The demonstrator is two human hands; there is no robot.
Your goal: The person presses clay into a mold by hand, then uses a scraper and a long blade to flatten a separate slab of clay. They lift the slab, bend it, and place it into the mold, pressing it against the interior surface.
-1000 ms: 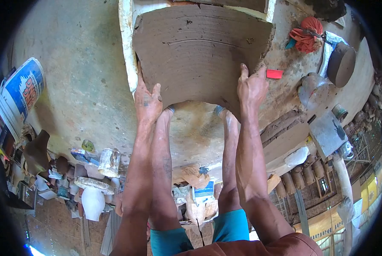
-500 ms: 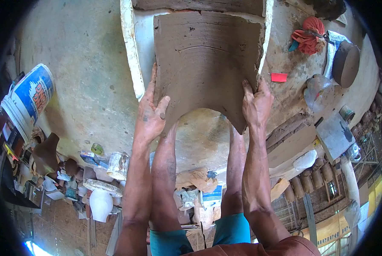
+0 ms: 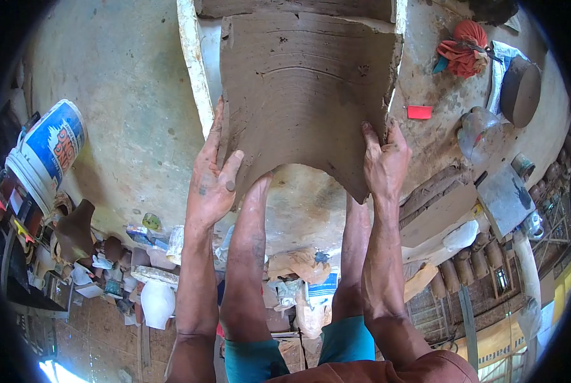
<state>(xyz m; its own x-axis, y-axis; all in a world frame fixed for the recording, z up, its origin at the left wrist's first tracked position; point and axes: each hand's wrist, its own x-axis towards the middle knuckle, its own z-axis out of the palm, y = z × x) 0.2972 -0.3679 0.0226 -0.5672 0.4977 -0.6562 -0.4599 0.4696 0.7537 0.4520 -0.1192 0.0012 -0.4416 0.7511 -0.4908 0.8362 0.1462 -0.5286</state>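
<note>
A wide, curved slab of wet brown clay (image 3: 298,96) sags between my hands, partly inside a white-edged trough-like mould (image 3: 195,64). My left hand (image 3: 210,182) grips the slab's left edge, fingers stretched along its side and thumb bent over the near corner. On the opposite edge, my right hand (image 3: 387,163) pinches the slab, its thumb on the upper face and its other fingers partly hidden. The slab's near edge arches above my legs. More clay (image 3: 298,6) lies at the mould's far end.
A small red block (image 3: 419,112), a red cloth bundle (image 3: 467,51) and a dark clay lump (image 3: 520,92) rest at the right. A blue-and-white bucket (image 3: 48,150) stands left. Near my legs are a white vase (image 3: 157,303), a long clay block (image 3: 438,214) and assorted pots.
My left hand has moved left and slightly down with the slab's left edge, so the slab spreads wider across the mould. My right hand has barely moved.
</note>
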